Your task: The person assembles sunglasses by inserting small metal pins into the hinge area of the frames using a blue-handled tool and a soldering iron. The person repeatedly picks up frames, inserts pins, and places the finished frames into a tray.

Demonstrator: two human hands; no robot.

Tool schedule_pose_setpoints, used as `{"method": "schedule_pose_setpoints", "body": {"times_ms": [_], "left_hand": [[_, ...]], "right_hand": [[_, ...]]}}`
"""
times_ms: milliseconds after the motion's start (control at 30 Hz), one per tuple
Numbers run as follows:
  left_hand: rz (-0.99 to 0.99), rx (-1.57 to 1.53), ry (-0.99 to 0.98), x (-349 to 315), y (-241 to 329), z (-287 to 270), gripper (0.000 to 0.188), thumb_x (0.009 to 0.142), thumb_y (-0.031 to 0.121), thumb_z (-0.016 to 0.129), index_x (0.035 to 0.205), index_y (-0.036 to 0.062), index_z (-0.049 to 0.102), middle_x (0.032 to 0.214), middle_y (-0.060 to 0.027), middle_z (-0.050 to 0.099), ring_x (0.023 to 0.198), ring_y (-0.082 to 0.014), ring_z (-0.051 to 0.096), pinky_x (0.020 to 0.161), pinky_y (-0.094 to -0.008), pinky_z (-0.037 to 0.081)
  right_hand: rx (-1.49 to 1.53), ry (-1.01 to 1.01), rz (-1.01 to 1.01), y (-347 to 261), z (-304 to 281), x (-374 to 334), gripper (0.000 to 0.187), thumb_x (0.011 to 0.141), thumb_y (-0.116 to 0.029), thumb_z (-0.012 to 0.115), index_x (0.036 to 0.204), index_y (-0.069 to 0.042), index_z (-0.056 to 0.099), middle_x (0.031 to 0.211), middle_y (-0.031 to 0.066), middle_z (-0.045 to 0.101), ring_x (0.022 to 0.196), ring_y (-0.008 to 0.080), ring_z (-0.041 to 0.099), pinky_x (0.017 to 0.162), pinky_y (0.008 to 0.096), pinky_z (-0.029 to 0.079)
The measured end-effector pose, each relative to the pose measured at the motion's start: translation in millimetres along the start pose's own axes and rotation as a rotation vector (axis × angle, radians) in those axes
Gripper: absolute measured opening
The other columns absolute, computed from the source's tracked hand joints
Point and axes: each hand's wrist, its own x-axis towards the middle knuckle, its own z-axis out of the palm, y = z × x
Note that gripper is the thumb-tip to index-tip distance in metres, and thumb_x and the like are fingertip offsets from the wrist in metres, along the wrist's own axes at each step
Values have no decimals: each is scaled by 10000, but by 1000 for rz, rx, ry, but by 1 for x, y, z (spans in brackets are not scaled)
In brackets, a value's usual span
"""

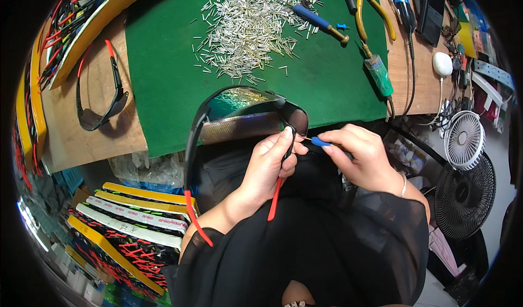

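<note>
My left hand (267, 165) is closed around one arm of a pair of wraparound sunglasses (239, 127), close to the hinge. The sunglasses have a black frame, shiny lenses and red arm tips; their other arm hangs down at the left. Between the thumb and fingers of my right hand (362, 157) is a small blue-handled tool (320, 142) with a thin metal shaft. Its tip points at the hinge area, where my left fingers hide the exact contact. Beyond the sunglasses, a pile of small metal pins (245, 34) lies on a green mat (163, 100).
Left of the mat lies another pair of sunglasses (95, 119). Yellow-handled pliers (381, 13), a blue-handled hand tool (313, 17) and a corded green-handled tool (379, 75) lie at the right. Divided boxes of sunglasses (131, 236) stand lower left; a white fan (464, 141) stands right.
</note>
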Motion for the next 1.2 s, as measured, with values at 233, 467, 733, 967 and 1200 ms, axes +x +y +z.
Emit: {"method": "schedule_pose_setpoints", "body": {"times_ms": [233, 467, 733, 967, 1200], "left_hand": [[55, -4, 10, 3, -6, -2, 292, 918, 330, 441, 890, 58, 544, 735, 1, 562, 473, -14, 359, 411, -153, 264], [72, 8, 37, 2, -7, 1, 304, 918, 338, 438, 882, 54, 541, 721, 11, 540, 469, -13, 348, 407, -156, 253], [86, 55, 64, 4, -8, 1, 327, 917, 339, 442, 855, 34, 543, 646, 17, 497, 437, -20, 317, 395, -167, 241], [59, 71, 98, 4, -6, 8, 340, 918, 376, 415, 767, 84, 499, 479, 51, 340, 376, -32, 249, 367, -174, 194], [34, 4, 18, 4, -6, -2, 312, 911, 332, 457, 869, 31, 527, 670, 11, 502, 443, -17, 332, 389, -166, 246]], "right_hand": [[-8, 54, -27, 9, 15, 1, 150, 716, -42, 620, 863, -53, 591, 686, 67, 558, 613, 233, 557, 552, 311, 458], [49, 35, -59, 14, 9, 6, 136, 719, -42, 633, 852, -50, 608, 686, 70, 565, 604, 227, 561, 552, 310, 457], [14, -198, 161, 2, 2, 18, 148, 780, -159, 606, 810, -15, 600, 653, 122, 571, 604, 275, 582, 544, 343, 471], [-421, -95, -296, 6, 7, 13, 139, 742, -152, 612, 736, -36, 534, 612, 47, 510, 560, 189, 553, 487, 290, 458], [-448, -21, -404, 6, 7, 18, 152, 743, -181, 593, 713, -60, 506, 608, 36, 459, 540, 167, 513, 446, 258, 436]]}}
